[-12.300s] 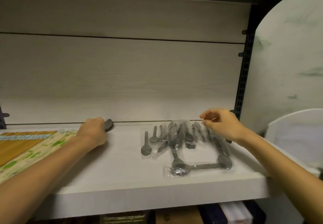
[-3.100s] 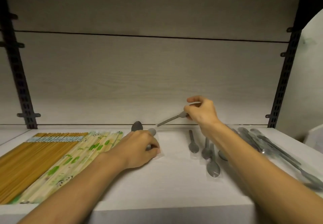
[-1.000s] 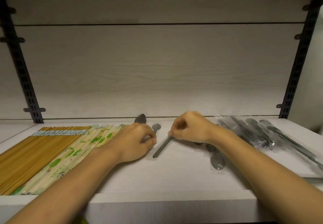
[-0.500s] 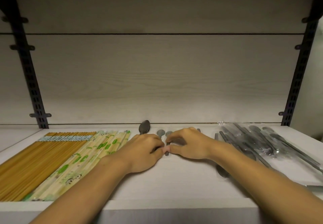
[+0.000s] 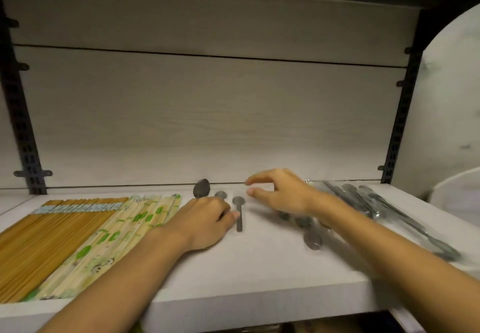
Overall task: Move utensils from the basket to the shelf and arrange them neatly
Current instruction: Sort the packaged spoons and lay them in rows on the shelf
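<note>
1. Head view: the left hand rests palm down on the white shelf, fingers curled over wrapped spoon handles; whether it grips them cannot be told.
2. The right hand hovers above, fingers loose, holding nothing.
3. A small spoon lies between the hands; bagged spoons lie right, chopsticks left.

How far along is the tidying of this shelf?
Done: chopsticks lined up at left, three spoons started in a row. In hand: left hand steadies that row; right hand hovers empty. Left: loose spoons and the wrapped pile at right.
</note>
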A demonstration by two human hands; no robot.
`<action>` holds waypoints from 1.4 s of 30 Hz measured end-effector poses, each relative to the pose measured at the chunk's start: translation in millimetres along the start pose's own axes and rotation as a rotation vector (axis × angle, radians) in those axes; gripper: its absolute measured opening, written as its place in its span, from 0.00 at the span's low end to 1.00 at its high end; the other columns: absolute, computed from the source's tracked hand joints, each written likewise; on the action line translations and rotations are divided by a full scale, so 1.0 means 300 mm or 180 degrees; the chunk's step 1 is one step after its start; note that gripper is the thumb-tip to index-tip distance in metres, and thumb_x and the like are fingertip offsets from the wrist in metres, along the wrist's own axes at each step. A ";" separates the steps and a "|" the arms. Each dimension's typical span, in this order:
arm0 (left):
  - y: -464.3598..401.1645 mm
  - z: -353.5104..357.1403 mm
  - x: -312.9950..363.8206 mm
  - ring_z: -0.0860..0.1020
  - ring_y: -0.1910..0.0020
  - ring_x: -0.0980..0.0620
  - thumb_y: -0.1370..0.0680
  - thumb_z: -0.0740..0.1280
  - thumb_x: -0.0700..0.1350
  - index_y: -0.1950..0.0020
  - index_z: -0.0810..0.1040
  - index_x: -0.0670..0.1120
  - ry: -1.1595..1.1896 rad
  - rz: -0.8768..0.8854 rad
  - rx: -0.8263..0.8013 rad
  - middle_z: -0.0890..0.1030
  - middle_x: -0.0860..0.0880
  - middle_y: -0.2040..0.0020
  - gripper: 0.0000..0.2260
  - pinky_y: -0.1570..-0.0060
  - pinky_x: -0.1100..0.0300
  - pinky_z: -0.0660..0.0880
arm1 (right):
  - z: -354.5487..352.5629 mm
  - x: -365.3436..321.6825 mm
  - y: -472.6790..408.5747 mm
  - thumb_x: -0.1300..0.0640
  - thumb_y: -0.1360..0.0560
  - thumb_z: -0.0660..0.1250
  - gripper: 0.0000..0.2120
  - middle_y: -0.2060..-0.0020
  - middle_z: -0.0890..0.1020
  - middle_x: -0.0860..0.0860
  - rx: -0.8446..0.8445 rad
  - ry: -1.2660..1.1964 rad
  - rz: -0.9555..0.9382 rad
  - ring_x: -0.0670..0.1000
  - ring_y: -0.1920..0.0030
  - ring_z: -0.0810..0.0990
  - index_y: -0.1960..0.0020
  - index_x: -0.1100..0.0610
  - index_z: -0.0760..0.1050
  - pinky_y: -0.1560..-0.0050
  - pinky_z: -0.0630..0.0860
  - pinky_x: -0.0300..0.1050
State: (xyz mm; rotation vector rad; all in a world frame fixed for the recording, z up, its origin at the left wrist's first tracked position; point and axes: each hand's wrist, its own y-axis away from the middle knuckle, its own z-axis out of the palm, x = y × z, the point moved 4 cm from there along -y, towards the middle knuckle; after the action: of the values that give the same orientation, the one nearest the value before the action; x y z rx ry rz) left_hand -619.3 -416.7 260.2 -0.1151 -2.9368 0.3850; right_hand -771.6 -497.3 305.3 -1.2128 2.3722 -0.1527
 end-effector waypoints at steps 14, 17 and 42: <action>-0.173 0.053 0.326 0.73 0.36 0.45 0.24 0.57 0.62 0.36 0.74 0.58 -0.0148 0.0096 -0.0385 0.76 0.51 0.35 0.19 0.43 0.51 0.72 | -0.133 0.151 0.383 0.41 0.25 0.66 0.16 0.51 0.82 0.44 -0.0218 0.0479 -0.0026 0.44 0.51 0.79 0.40 0.44 0.78 0.49 0.76 0.41; -0.209 0.076 0.330 0.76 0.40 0.44 0.25 0.59 0.61 0.39 0.77 0.56 -0.0034 -0.0155 -0.0364 0.78 0.50 0.39 0.18 0.43 0.47 0.74 | -0.059 0.136 0.366 0.40 0.24 0.62 0.19 0.45 0.80 0.46 -0.0310 0.0709 -0.0332 0.49 0.44 0.76 0.37 0.46 0.76 0.43 0.74 0.50; 0.054 -0.174 0.088 0.76 0.66 0.55 0.30 0.73 0.32 0.52 0.80 0.46 0.2569 -0.1228 0.1227 0.78 0.46 0.56 0.11 0.65 0.67 0.72 | -0.148 0.112 0.259 0.66 0.21 0.59 0.06 0.48 0.83 0.61 0.0611 -0.3202 0.0523 0.57 0.47 0.83 0.48 0.64 0.74 0.46 0.80 0.43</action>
State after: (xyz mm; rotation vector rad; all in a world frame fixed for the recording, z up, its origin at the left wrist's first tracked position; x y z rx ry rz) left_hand -634.8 -385.5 310.0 0.2791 -1.9923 0.6449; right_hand -865.8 -482.0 309.2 -0.7257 1.5081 0.2331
